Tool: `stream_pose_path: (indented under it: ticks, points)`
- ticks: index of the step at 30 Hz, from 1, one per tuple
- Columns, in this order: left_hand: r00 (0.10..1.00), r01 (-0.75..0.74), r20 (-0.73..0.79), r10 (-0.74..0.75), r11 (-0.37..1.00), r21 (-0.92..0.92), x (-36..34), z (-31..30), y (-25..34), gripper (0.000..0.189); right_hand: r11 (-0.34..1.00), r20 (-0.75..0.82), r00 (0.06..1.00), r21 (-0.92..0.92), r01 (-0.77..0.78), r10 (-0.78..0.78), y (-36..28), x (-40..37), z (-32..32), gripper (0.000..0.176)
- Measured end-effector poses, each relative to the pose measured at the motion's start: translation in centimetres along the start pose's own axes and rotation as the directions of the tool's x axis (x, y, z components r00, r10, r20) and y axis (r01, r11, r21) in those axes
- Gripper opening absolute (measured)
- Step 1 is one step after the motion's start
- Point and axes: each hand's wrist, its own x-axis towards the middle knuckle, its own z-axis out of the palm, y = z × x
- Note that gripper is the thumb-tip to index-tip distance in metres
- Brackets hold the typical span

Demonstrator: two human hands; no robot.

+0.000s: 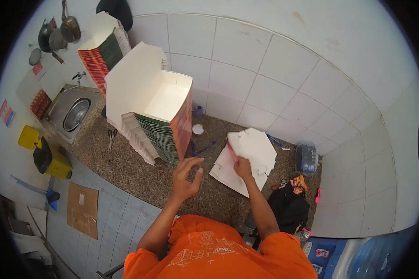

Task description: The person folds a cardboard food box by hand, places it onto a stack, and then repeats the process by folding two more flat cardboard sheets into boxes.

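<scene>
Apparently, right hand (242,168) grips cardboard (258,148) — left hand (186,180) hovers.

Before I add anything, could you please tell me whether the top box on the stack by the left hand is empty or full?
Empty: the top box is open upward, and its bare white inside shows nothing in it.

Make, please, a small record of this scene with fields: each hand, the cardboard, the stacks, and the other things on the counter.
left hand: the left hand is raised with fingers apart, near the front box stack
right hand: the right hand is on the white cardboard, at a reddish part
cardboard: lying on the speckled counter
stacks: nested boxes with green and red sides; another box stack stands farther back
other things: scissors, black bag, sink
</scene>
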Motion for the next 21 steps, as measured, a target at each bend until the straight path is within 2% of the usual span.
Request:
stream_pose_path:
  ticks: [1,2,3,4,5,6,8,9,10,12,13,14,15,16,17,18,19,20,21]
  points:
    - [0.971,0.212,0.153,-0.185,0.96,-0.182,-0.3,0.9,-0.4,0.05,0.995,-0.103,0.991,0.05,-0.083,0.088,-1.9,-1.1,-3.1,0.028]
    - [0.887,0.426,0.328,-0.324,0.848,-0.316,-0.3,1.7,-1.0,0.051,0.982,-0.204,0.964,0.109,-0.154,0.174,-3.9,-2.0,-5.9,0.032]
    - [0.888,0.424,0.329,-0.32,0.847,-0.32,-0.3,2.5,-1.9,0.051,0.982,-0.207,0.963,0.105,-0.156,0.175,-4.9,-3.0,-7.4,0.032]
    - [0.8,0.597,0.438,-0.41,0.617,-0.513,-0.3,3.3,-2.9,0.06,0.994,-0.361,0.932,0.112,0.008,0.033,-5.5,-4.9,-8.1,0.038]
    - [0.695,0.712,0.565,-0.445,0.313,-0.629,-0.4,4.0,-3.9,0.071,0.981,-0.505,0.857,0.092,0.169,-0.1,-6.0,-7.0,-8.6,0.044]
    - [0.693,0.713,0.569,-0.442,0.309,-0.629,-0.3,4.5,-4.8,0.071,0.974,-0.427,0.889,0.069,0.215,-0.165,-6.7,-9.4,-9.0,0.049]
    - [0.559,0.772,0.774,-0.297,-0.153,-0.616,-0.6,5.4,-6.5,0.088,0.942,-0.225,0.929,0.096,0.323,-0.296,-7.2,-14.5,-8.0,0.055]
    - [0.494,0.796,0.786,-0.373,-0.169,-0.581,-1.3,6.1,-7.2,0.076,0.915,-0.102,0.927,0.15,0.374,-0.362,-7.3,-16.8,-7.4,0.056]
    - [0.358,0.906,0.813,-0.459,-0.039,-0.42,-2.4,6.8,-8.9,0.059,0.879,0.055,0.883,0.142,0.455,-0.466,-8.1,-18.5,-8.1,0.05]
    - [0.41,0.912,0.763,-0.5,0.214,-0.351,-4.7,8.5,-10.1,0.048,0.945,0.053,0.946,0.092,0.315,-0.32,-9.7,-20.5,-9.3,0.048]
    - [0.405,0.914,0.769,-0.495,0.212,-0.345,-5.8,8.6,-9.7,0.048,0.948,0.052,0.949,0.09,0.306,-0.312,-7.9,-20.8,-8.1,0.048]
    - [0.418,0.908,0.765,-0.49,0.214,-0.359,-6.8,8.5,-9.2,0.048,0.991,-0.195,0.981,0.132,0.028,-0.002,-4.6,-20.6,-5.6,0.048]
    - [0.432,0.902,0.76,-0.485,0.219,-0.373,-7.3,8.3,-8.9,0.048,0.943,-0.407,0.859,0.239,-0.23,0.312,-2.5,-20.5,-4.5,0.049]
    - [0.427,0.904,0.763,-0.485,0.218,-0.367,-7.3,8.2,-8.7,0.048,0.941,-0.405,0.857,0.242,-0.236,0.319,-1.6,-20.6,-5.6,0.049]
    - [0.421,0.905,0.749,-0.512,0.187,-0.382,-7.4,8.2,-8.3,0.054,0.688,-0.081,0.862,0.642,-0.338,0.5,-1.0,-20.6,-7.4,0.043]
    - [0.418,0.903,0.733,-0.537,0.159,-0.398,-7.1,8.2,-7.8,0.061,0.265,0.282,0.822,0.852,-0.452,0.495,-1.4,-20.3,-8.9,0.037]
    - [0.419,0.903,0.734,-0.535,0.163,-0.396,-6.3,8.7,-7.1,0.061,0.365,0.132,0.857,0.865,-0.345,0.497,-3.1,-19.9,-9.9,0.035]
    - [0.63,0.771,0.468,-0.62,0.57,-0.283,-5.5,9.6,-6.0,0.074,0.365,0.132,0.857,0.865,-0.344,0.497,-4.8,-19.4,-10.8,0.035]
    - [0.827,0.542,0.193,-0.529,0.84,-0.019,-5.2,10.7,-4.8,0.087,0.614,-0.029,0.902,0.742,-0.27,0.432,-6.6,-18.9,-11.4,0.038]
